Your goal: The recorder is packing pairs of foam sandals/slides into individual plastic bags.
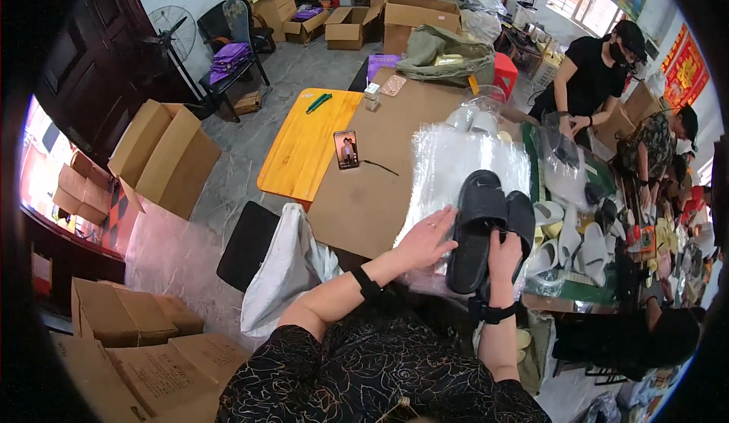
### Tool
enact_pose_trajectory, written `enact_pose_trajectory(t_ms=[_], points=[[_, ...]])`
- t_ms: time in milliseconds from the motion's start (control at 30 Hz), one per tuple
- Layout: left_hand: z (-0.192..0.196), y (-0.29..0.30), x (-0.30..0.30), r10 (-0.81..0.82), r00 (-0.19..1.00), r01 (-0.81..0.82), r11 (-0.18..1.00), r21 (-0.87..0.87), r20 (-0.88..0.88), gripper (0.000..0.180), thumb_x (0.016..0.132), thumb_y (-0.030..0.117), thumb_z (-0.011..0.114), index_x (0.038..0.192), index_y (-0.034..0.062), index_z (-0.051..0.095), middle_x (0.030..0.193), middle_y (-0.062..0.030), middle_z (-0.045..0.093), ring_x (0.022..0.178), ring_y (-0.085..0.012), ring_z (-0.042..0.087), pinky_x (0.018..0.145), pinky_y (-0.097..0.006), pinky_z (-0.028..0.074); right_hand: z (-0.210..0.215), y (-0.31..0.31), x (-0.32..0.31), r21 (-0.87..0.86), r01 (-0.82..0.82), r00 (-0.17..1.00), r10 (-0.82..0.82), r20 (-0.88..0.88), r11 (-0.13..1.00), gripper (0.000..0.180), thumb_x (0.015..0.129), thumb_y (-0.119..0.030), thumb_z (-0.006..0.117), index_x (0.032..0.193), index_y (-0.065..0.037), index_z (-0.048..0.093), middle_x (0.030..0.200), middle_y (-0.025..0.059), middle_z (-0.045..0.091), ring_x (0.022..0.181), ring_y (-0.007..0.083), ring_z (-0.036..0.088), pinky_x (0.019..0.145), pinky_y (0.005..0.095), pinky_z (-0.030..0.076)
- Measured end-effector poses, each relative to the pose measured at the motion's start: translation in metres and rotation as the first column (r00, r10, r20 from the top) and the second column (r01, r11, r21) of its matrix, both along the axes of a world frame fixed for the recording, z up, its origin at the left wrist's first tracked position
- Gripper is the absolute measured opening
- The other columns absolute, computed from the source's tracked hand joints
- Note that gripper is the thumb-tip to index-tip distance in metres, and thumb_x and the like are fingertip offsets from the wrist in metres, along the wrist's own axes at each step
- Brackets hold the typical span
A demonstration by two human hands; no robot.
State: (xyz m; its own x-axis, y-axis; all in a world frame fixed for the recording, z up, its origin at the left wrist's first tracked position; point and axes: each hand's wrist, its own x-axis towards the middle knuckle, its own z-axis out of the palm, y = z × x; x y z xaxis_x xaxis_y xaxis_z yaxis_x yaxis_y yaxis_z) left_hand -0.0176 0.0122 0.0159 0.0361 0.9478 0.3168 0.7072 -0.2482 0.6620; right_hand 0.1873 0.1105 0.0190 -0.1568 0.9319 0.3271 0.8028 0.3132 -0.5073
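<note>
A pair of black slide sandals [478,229] lies side by side over a stack of clear plastic bags [437,168] at the table's near right. My right hand [503,260] is closed on the pair from the near side, its fingers around the inner edges where the two meet. To the left, my left hand [427,239] lies with fingers stretched out on the bags, fingertips close to the left sandal's edge. Whether they touch it, I cannot tell. White slippers [474,119] stand at the far end of the bag stack.
On the brown tabletop [364,203] a phone [346,150] stands propped beside a dark cable. More slippers [581,244] pile up on the green surface at right. Co-workers, one in black [588,74], handle goods beyond. Cardboard boxes [163,157] and a white sack [285,271] are at left.
</note>
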Motion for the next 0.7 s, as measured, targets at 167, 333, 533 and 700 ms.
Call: enact_pose_trajectory(t_ms=[167,333,533,700], points=[[-0.021,-0.007,0.009,-0.036,0.929,0.001,0.995,-0.096,-0.369,0.074,0.087,0.051,0.061,0.144,0.0064,0.042,0.151,-0.0258,0.032,0.142,-0.0417,0.028,0.116,-0.047,0.027,0.018,-0.006,0.078,0.001,0.138,0.965,-0.135,-0.225,0.990,0.041,0.093,-0.031,0.062,0.089,0.009,0.060,0.087,0.0266,0.060,0.084,0.0449,0.056,0.077,0.0493,0.044],[0.002,-0.005,0.026,-0.062,0.922,0.061,0.998,-0.013,-0.381,0.076,0.080,0.049,0.070,0.141,0.0104,0.046,0.151,-0.0210,0.036,0.141,-0.0399,0.031,0.114,-0.047,0.030,0.013,-0.030,0.144,0.011,0.130,0.900,-0.113,-0.421,0.991,0.039,0.094,-0.028,0.064,0.092,0.010,0.057,0.080,0.0190,0.056,0.073,0.0296,0.050,0.070,0.0416,0.041],[-0.018,0.002,0.041,-0.013,0.936,0.007,1.000,-0.021,-0.353,0.058,0.082,0.034,0.072,0.133,0.0111,0.056,0.144,-0.0202,0.045,0.134,-0.0393,0.041,0.109,-0.045,0.038,0.001,-0.065,0.198,-0.069,0.090,0.901,-0.111,-0.420,0.994,0.033,0.094,-0.026,0.065,0.095,0.006,0.057,0.079,0.0142,0.053,0.074,0.0247,0.049,0.067,0.0410,0.039],[-0.015,0.007,0.046,0.044,0.950,-0.004,0.992,0.128,-0.309,0.038,0.082,0.018,0.072,0.118,0.0099,0.064,0.125,-0.0208,0.059,0.116,-0.0401,0.056,0.103,-0.045,0.045,0.013,-0.087,0.202,0.065,0.018,0.923,0.009,-0.385,0.998,0.018,0.090,-0.013,0.066,0.096,0.004,0.062,0.090,0.0151,0.064,0.085,0.0243,0.058,0.078,0.0356,0.045]])
